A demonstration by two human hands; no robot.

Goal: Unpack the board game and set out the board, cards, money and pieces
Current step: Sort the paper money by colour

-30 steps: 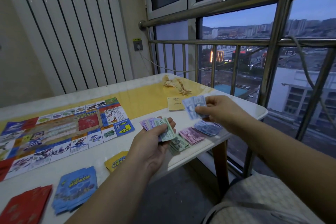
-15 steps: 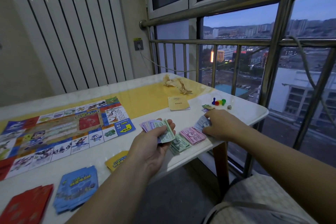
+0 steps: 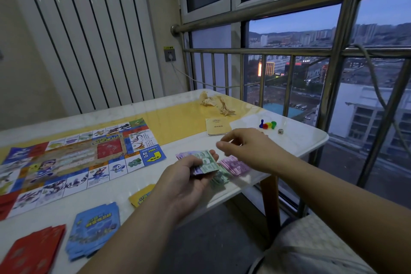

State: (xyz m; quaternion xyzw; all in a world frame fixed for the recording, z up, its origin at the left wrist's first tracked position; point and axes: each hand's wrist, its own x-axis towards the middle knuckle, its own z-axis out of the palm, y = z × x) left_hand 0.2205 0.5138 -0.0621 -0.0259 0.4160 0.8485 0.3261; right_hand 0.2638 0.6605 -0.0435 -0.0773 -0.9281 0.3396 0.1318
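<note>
Board (image 3: 73, 162) left on table (image 3: 300, 140); money piles (image 3: 235, 165) to right; pieces (image 3: 268, 124), booklet (image 3: 216, 127) behind piles.

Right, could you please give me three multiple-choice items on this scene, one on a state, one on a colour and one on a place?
1. The left hand: A holds bills; B is empty; C is a fist.
2. The deck beside the red cards is: A blue; B green; C white.
3. The die lies: A in the left hand; B beside the pawns; C on the red cards.
Answers: 1 A, its fingers curl round the bills; 2 A, its backs are blue; 3 B, it sits just right of the pawns.
</note>
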